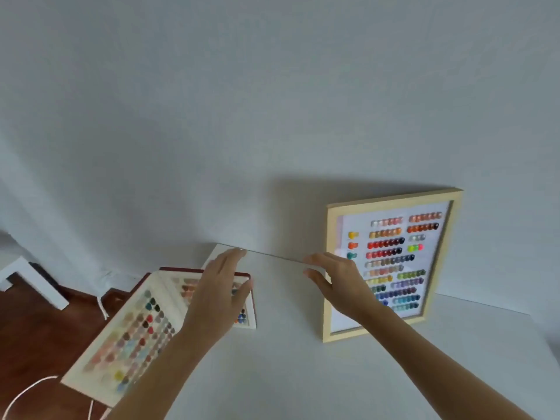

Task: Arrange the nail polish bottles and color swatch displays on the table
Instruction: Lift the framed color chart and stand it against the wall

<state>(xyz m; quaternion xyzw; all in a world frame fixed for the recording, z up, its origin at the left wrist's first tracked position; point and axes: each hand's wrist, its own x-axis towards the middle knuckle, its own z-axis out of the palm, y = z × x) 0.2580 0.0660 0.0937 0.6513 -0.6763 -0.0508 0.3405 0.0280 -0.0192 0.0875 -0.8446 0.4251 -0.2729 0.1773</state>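
Observation:
A wooden-framed color swatch display (394, 200) stands on the white table (288, 365), leaning back against the wall at the right. An open swatch book (130, 331) with rows of colored tips lies at the table's left edge, its left page hanging over the floor. My left hand (218, 295) hovers above the book's right page with fingers straight, holding nothing. My right hand (336, 283) is held out in front of the frame's lower left part, fingers extended and empty. No nail polish bottles are in view.
The table's back edge meets a plain white wall. A dark wooden floor (36, 328) lies to the left, with a white cable (24, 392) looping over it and a white furniture leg (30, 280) further back.

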